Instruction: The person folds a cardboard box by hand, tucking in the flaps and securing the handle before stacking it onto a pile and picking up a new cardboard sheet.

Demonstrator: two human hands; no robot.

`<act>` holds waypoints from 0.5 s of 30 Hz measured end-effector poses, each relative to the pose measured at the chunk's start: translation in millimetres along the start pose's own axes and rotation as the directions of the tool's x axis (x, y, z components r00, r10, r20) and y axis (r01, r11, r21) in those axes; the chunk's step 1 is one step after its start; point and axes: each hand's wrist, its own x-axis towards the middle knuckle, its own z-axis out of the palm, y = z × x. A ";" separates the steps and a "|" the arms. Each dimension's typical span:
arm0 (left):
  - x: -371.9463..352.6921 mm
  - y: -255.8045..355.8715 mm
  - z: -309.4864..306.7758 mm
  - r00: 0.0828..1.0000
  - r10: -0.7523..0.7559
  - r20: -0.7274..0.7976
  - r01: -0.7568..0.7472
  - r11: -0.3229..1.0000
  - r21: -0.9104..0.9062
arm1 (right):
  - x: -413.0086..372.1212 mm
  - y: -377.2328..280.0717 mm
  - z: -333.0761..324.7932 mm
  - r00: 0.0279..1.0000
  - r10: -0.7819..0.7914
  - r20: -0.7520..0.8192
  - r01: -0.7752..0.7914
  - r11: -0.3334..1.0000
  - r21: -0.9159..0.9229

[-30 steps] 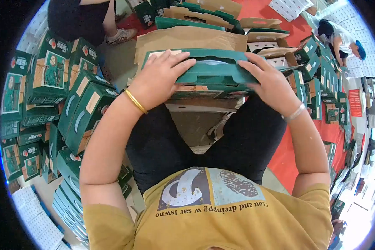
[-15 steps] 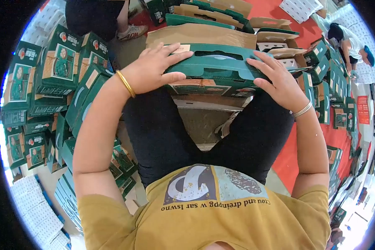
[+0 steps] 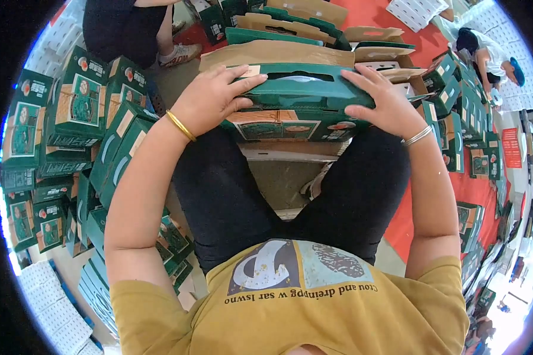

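A green cardboard carton [image 3: 290,96] with a carry slot in its top is in front of me, above my knees. A pale handle strip shows in the slot. My left hand [image 3: 222,97] lies on the left end of the carton's top, fingers spread. At the right end, my right hand [image 3: 385,103] rests with fingers stretched over the top edge and thumb apart. The printed front of the carton faces me. A raised brown cardboard flap [image 3: 278,54] stands just behind it.
Several finished-looking green cartons [image 3: 80,97] are stacked at my left, more [image 3: 468,106] at my right. Behind the carton stand open-topped cartons [image 3: 379,50]. One person's shoe [image 3: 180,54] is at the upper left; another person [image 3: 491,65] bends at the upper right. Red matting [image 3: 408,231] covers floor at right.
The carton's top looks more closed and level, and more of its printed front shows. Both hands have stayed on its ends, shifting slightly left in view.
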 end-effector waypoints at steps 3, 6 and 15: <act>2.9 -1.9 -0.7 1.000 -0.013 0.028 0.014 0.998 -0.061 | 8.6 -1.8 -12.5 0.994 0.019 0.108 -0.019 1.000 0.000; 3.7 -1.8 4.5 1.000 -0.013 0.013 0.013 0.999 -0.032 | 11.5 1.4 -12.0 0.980 0.056 0.189 -0.064 0.997 0.039; 2.0 -3.3 10.0 0.999 0.023 0.027 -0.023 1.000 -0.003 | -5.7 26.8 18.6 0.998 -0.068 -0.001 0.066 0.970 0.232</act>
